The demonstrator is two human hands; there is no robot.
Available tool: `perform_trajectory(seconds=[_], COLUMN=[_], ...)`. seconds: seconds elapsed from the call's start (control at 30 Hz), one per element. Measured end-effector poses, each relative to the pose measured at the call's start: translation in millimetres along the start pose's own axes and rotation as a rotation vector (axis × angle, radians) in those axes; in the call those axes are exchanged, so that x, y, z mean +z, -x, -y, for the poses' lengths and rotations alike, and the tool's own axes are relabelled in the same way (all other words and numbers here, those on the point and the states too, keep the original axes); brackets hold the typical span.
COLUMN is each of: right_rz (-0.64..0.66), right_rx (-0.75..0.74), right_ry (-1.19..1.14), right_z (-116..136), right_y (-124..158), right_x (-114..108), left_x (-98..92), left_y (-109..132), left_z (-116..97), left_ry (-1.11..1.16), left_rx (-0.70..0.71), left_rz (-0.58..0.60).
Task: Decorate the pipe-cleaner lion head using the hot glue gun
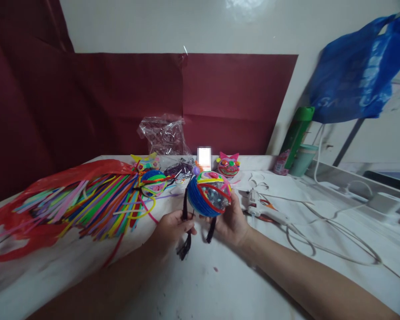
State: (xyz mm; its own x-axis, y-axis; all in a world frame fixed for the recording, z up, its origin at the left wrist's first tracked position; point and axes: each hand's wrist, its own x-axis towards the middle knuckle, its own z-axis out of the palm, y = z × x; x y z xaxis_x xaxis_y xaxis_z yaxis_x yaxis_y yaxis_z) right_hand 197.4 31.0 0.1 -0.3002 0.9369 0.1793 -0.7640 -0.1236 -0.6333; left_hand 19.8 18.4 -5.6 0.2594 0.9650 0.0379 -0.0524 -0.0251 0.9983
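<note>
My right hand (235, 224) grips a round ornament (204, 200) from its right side and underneath, above the table. Blue pipe cleaner wraps the ornament's left part; red and yellow strands border a dark speckled patch. A dark tassel (184, 249) hangs at its left, pinched between the fingers of my left hand (175, 226). Another dark tassel (211, 231) dangles below the ornament, beside my right fingers. Behind and to the left lies a second, similar blue ornament (153, 183). Part of my right hand is hidden by the ornament it holds.
Many coloured pipe cleaners (100, 204) lie on a red plastic bag (6, 249) at left. A pink animal-faced ornament (228, 165) and crumpled clear plastic (163, 135) stand behind. At right are a glue gun (270, 215), looping cables (346, 246), and a green bottle (300, 133).
</note>
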Motion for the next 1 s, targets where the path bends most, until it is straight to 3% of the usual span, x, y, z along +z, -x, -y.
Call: perform_trajectory(seconds=[0.3,0.5,0.67,0.87,1.0], right_rz=[0.03,-0.028,-0.034,-0.018,-0.064], right_rx=[0.001,-0.157,-0.202,-0.18,-0.187], right_ry=[0.0,0.031,0.093,0.121,0.134], right_z=[-1,-3,-4,10,12], right_y=[1,1,2,1,-1], right_x=[0,3,6,5,-2], left_x=[3.2,3.1,2.0,-1.1,-3.3], left_y=[6,3,-5,-4,1], left_z=[-8,-6,2,-1,-12], left_ry=[0.092,0.26,0.363,0.249,0.097], left_rx=[0.084,0.047,0.123,0.135,0.163], left_rz=[0.006,0.054,0.101,0.039,-0.111])
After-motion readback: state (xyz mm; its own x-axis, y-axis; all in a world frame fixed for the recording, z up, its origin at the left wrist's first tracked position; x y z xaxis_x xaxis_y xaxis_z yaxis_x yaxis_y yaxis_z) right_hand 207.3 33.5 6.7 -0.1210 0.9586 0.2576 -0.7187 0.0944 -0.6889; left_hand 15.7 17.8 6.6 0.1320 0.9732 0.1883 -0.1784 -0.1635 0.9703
